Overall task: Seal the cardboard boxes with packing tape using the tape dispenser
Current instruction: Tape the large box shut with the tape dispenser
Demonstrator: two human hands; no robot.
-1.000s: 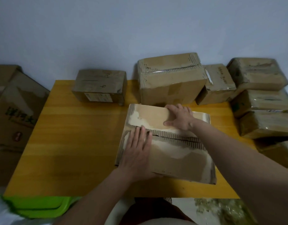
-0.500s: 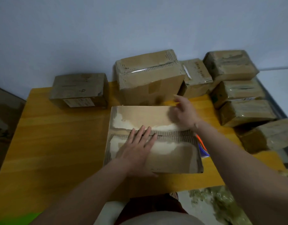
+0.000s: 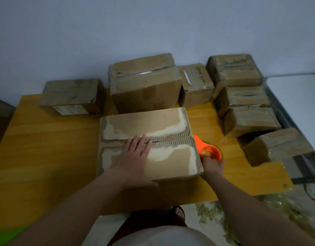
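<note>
Left hand spread flat on top of the unsealed box, fingers straight and reaching across the centre seam, palm on the near flap. Right hand down at the box's right side, apparently around the handle of the orange tape dispenser; fingers mostly hidden behind the box corner, so exact grip not clear. Dispenser sitting low on the yellow table, just beside the box's right wall. Box in the middle of the table, flaps closed but seam bare and ragged, with a thin gap showing.

Step in hand, by the look of it: bringing the dispenser up for the first strip. Worth keeping the flat hand pressing so both flaps stay level and butted together. Best to start the tape down on the right wall for an anchor, then draw it straight along the seam towards the left, holding the dispenser low. Better to slide the pressing hand ahead of the tape, never under it. Torn, fuzzy cardboard likely to hold tape poorly, so firm rubbing down probably needed.

Stacked boxes along the back and right, several already glossy with tape
</note>
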